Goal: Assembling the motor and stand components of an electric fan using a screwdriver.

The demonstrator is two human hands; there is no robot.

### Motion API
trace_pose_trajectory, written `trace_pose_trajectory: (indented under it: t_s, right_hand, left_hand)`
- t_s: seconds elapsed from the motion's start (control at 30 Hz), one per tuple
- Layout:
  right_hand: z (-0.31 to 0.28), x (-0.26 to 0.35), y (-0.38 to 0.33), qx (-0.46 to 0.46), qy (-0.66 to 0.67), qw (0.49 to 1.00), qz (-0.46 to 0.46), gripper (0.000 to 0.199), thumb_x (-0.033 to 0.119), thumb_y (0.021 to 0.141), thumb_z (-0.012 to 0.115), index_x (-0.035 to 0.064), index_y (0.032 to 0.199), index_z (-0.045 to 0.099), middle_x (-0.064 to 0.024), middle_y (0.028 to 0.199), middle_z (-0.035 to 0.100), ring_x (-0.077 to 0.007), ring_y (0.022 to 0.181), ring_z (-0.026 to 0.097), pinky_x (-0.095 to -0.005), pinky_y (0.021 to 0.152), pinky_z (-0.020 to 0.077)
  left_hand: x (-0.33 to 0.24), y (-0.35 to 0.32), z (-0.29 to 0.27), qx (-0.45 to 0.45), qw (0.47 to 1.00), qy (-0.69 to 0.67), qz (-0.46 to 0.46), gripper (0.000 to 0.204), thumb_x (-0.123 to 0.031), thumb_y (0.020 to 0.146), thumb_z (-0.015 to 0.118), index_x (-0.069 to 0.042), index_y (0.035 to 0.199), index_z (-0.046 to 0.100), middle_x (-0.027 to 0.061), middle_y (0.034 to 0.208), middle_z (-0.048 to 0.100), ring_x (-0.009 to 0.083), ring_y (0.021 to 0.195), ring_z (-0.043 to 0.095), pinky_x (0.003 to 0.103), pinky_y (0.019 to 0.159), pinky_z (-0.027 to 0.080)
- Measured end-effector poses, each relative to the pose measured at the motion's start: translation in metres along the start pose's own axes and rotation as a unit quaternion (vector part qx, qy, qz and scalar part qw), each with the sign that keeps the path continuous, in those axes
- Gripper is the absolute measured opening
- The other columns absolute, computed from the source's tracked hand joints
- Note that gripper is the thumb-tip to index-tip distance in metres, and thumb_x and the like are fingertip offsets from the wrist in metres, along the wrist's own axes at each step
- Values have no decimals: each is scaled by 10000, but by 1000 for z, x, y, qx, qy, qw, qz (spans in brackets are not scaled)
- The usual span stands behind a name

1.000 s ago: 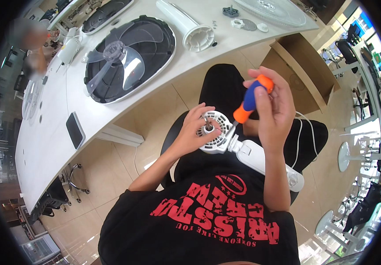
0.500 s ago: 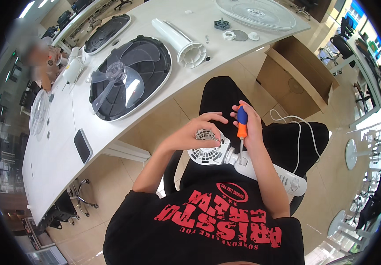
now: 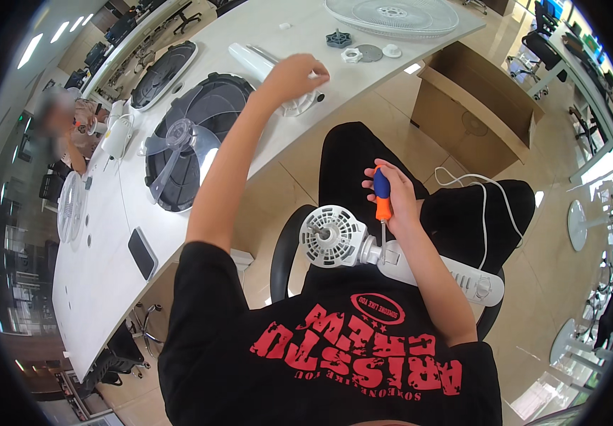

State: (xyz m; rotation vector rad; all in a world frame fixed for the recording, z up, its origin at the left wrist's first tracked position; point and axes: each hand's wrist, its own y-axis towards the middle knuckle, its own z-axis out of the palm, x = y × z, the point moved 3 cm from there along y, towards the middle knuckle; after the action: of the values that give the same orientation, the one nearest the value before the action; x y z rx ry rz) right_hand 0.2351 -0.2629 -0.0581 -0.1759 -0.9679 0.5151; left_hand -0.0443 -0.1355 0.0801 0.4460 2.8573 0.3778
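Note:
My right hand (image 3: 400, 195) is wrapped round a screwdriver (image 3: 382, 195) with a blue and orange handle. Its metal shaft points down at the joint of a white fan body (image 3: 456, 273) lying across my lap. At the left end of that body sits the round slotted motor housing (image 3: 333, 236), a metal shaft sticking out of it. My left hand (image 3: 294, 77) is stretched out over the table, fingers curled together in front of the white fan tube (image 3: 250, 64). Whatever those fingertips hold, if anything, is too small to make out.
On the white table (image 3: 118, 241) lie a clear fan blade (image 3: 178, 135) on a black base (image 3: 221, 92), a phone (image 3: 142, 253), a dark knob (image 3: 338, 38) and a white grille (image 3: 392, 14). An open carton (image 3: 456, 117) stands beyond my knees. A white cord (image 3: 484, 213) trails over my leg. Another person sits far left.
My left hand has left the motor housing and moved up and away to the table, beside the white tube. The screwdriver stays in my right hand at the fan's joint. The view has shifted slightly.

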Motion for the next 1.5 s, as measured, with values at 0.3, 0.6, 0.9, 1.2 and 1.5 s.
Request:
trace_pose_trajectory:
  t_s: [0.3,0.6,0.9,1.2,1.5]
  right_hand:
    - [-2,-2,7,19,10,1000,-4,294,227,1032,617,60,1274,631,-113,1087,714,-210,864,727,-326,626,603]
    - [-3,0,8,34,18,999,-3,287,224,1033,618,54,1263,635,-111,1090,705,-205,858,722,-330,632,611]
    - [-8,3,4,6,56,998,-37,307,228,1062,586,57,1317,586,-120,1129,690,-221,925,726,-361,705,630]
    - [1,19,3,-9,91,989,-117,288,220,1092,536,45,1321,530,-141,1173,649,-263,1017,709,-438,865,639]
    - [63,41,-16,90,17,950,-299,316,204,1104,519,33,1366,474,-156,1269,578,-320,1116,667,-524,985,592]
  left_hand:
    - [44,100,55,200,928,279,-146,267,-197,871,713,-161,1128,775,58,1121,765,282,1072,725,509,859,517]
    - [55,113,64,287,897,270,-200,414,-419,854,795,-157,1172,752,68,1193,754,301,1130,705,551,915,522]
    - [-43,1,-42,-132,989,60,19,206,-267,999,655,-116,1078,770,99,996,753,239,849,707,312,755,542]
    - [-105,-250,6,-127,890,-394,-188,474,-324,1034,610,13,1366,576,124,1274,645,220,1186,595,362,1013,464]
    - [-164,-317,111,-92,786,-557,-252,1139,-366,775,910,7,1617,239,193,1570,402,304,1464,414,415,1222,297]
